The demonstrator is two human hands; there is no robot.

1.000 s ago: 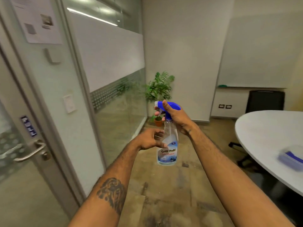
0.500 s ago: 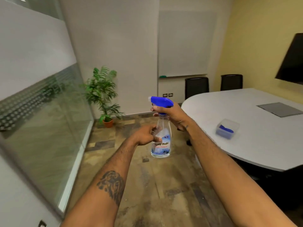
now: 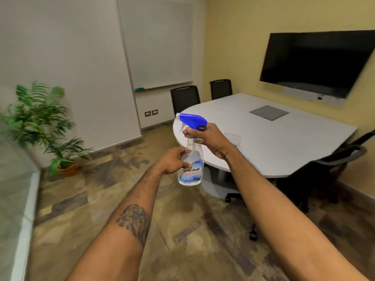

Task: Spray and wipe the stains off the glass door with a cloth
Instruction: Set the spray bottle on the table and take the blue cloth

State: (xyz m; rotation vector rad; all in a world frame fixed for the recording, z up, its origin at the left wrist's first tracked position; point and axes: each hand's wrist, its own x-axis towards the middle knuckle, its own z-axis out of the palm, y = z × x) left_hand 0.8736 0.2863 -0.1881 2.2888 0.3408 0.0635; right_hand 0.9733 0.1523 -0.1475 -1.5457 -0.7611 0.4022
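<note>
A clear glass-cleaner spray bottle (image 3: 190, 175) with a blue trigger head is held upright in front of me, over the floor. My right hand (image 3: 207, 136) grips its neck just under the blue head. My left hand (image 3: 172, 161) is closed around the bottle's body from the left. The nozzle points left. Only a strip of a glass wall (image 3: 12, 179) shows at the far left edge; the glass door is out of view. No cloth can be made out; a clear plastic box behind my right wrist is mostly hidden.
A white rounded meeting table (image 3: 274, 134) stands right of the bottle, with black chairs (image 3: 184, 98) behind it and another chair (image 3: 332, 165) at its right side. A dark screen (image 3: 318, 61) hangs on the yellow wall. A potted plant (image 3: 44, 126) stands at the left.
The view has swung right, away from the glass door and wall, toward the table and screen. Both hands have kept hold of the bottle throughout.
</note>
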